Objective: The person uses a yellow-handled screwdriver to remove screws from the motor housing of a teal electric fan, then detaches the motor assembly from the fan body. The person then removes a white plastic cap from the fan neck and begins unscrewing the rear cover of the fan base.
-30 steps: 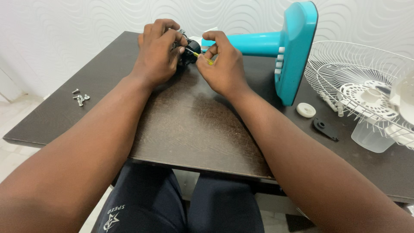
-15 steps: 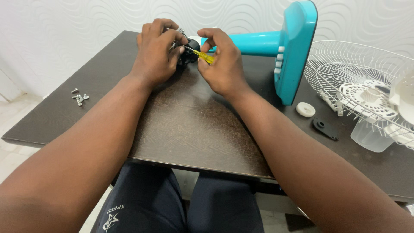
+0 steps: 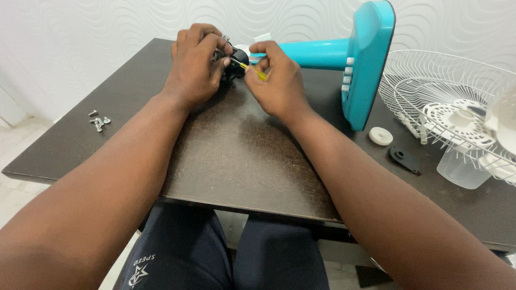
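Here, two hands: left hand (image 3: 196, 67) clasps one black motor part (image 3: 236, 58); right hand (image 3: 277, 80) pinches one yellow screwdriver (image 3: 252, 70); four loose screws (image 3: 98, 120) on surface (image 3: 242, 156).

Bare table (image 3: 236, 156) lies open between the hands (image 3: 236, 75) and the near edge. Right of the hands, a turquoise fan stand (image 3: 365, 64) blocks the way, with a white wire grille (image 3: 446, 91) beyond. Far left, small loose screws (image 3: 98, 121) lie well apart.
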